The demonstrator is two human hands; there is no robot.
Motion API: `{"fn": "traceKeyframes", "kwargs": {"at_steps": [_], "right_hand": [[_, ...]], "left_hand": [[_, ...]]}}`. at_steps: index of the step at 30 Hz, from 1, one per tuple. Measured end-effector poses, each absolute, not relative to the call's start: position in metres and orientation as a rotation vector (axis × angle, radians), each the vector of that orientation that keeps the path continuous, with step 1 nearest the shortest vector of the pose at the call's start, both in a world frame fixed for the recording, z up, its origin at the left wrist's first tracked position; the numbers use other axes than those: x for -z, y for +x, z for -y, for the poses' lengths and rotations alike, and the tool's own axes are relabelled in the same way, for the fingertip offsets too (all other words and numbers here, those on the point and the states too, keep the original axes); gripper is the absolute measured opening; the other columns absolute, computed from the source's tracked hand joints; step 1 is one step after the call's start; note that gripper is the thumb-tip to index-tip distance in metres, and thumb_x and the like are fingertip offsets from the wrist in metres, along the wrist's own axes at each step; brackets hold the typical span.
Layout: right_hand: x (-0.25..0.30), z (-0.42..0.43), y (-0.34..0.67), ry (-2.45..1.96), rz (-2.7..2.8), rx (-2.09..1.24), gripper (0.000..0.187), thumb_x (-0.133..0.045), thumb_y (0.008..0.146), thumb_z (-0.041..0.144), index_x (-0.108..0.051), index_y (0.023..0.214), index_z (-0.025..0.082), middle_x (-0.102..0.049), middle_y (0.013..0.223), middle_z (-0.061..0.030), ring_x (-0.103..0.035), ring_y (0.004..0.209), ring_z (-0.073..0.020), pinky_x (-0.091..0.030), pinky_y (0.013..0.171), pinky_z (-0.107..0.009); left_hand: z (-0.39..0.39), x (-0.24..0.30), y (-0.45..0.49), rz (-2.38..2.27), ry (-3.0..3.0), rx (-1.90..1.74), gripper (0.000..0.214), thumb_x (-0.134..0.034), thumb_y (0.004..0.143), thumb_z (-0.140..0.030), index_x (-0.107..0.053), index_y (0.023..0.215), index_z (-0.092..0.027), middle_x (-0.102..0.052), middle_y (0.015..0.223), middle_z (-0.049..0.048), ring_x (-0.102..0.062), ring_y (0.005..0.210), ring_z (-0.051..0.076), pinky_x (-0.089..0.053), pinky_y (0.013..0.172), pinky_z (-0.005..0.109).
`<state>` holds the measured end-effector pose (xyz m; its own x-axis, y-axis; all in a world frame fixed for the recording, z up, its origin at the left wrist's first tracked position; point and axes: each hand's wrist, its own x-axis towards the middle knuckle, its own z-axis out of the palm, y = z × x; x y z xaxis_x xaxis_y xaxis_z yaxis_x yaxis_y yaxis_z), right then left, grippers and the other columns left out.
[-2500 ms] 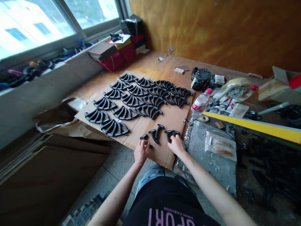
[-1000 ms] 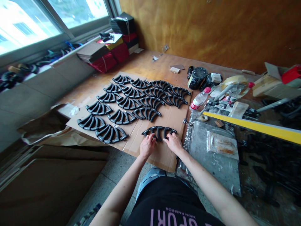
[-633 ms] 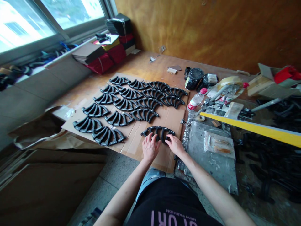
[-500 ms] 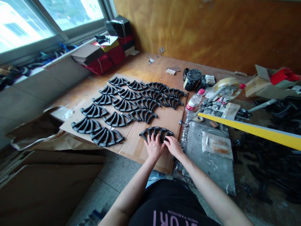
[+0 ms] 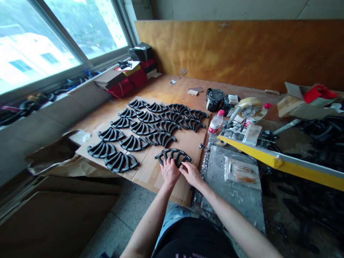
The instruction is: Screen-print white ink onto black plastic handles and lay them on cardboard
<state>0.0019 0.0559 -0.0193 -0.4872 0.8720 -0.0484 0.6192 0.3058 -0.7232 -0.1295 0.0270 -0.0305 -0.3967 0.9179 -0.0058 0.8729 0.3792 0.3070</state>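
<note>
A black ribbed arc, made of curved tubes set side by side like a fan, lies near the front of the cardboard sheet. My left hand rests on its lower side, fingers stretched and spread over the ribs. Close beside it, my right hand has its fingers bent and pinched at the arc's lower right part; the fingertips are partly hidden. Farther back and to the left, several similar black fan-shaped pieces lie in overlapping rows on the same cardboard.
To my right are a metal plate, a yellow-edged bar, a red-capped bottle and black jars. Dark curved parts are heaped at far right. Bundled boxes stand by the window.
The camera view has tilted up, showing more window and wall. Both hands stay at the same black arc, with little visible change in their grip.
</note>
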Motion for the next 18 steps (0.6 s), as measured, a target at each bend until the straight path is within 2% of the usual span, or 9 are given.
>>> {"fn": "traceKeyframes", "kwargs": {"at_steps": [6, 9, 13, 18], "right_hand": [[-0.019, -0.069, 0.017, -1.225, 2.053, -0.943, 0.043, -0.052, 0.091, 0.031, -0.053, 0.132, 0.019, -0.058, 0.132, -0.0103, -0.052, 0.124, -0.0191, -0.039, 0.108, -0.035], [-0.031, -0.071, 0.037, -1.307, 1.952, -0.949, 0.042, -0.049, 0.092, 0.035, -0.053, 0.131, 0.021, -0.058, 0.131, -0.0102, -0.055, 0.121, -0.0206, -0.045, 0.103, -0.037], [-0.033, -0.063, 0.064, -1.437, 1.784, -1.009, 0.045, -0.046, 0.092, 0.041, -0.053, 0.131, 0.020, -0.060, 0.125, -0.0123, -0.063, 0.105, -0.0215, -0.054, 0.088, -0.036], [-0.027, -0.053, 0.086, -1.508, 1.645, -1.045, 0.046, -0.047, 0.091, 0.044, -0.054, 0.128, 0.018, -0.064, 0.115, -0.0131, -0.066, 0.093, -0.0204, -0.056, 0.082, -0.035]], "left_hand": [[-0.100, -0.012, -0.124, -2.443, 1.582, -0.549, 0.047, -0.061, 0.078, -0.048, -0.060, 0.115, -0.018, -0.059, 0.126, 0.0122, -0.049, 0.121, 0.028, -0.039, 0.100, 0.041], [-0.146, -0.025, -0.111, -2.347, 1.603, -0.555, 0.048, -0.061, 0.077, -0.051, -0.060, 0.115, -0.020, -0.062, 0.121, 0.0108, -0.053, 0.116, 0.026, -0.040, 0.097, 0.039], [-0.183, -0.019, -0.095, -2.250, 1.657, -0.436, 0.051, -0.062, 0.075, -0.054, -0.061, 0.112, -0.019, -0.065, 0.116, 0.0128, -0.056, 0.111, 0.029, -0.042, 0.095, 0.043], [-0.197, 0.008, -0.089, -2.271, 1.705, -0.265, 0.053, -0.061, 0.074, -0.055, -0.062, 0.111, -0.017, -0.063, 0.120, 0.0161, -0.052, 0.116, 0.035, -0.035, 0.100, 0.053]]}}
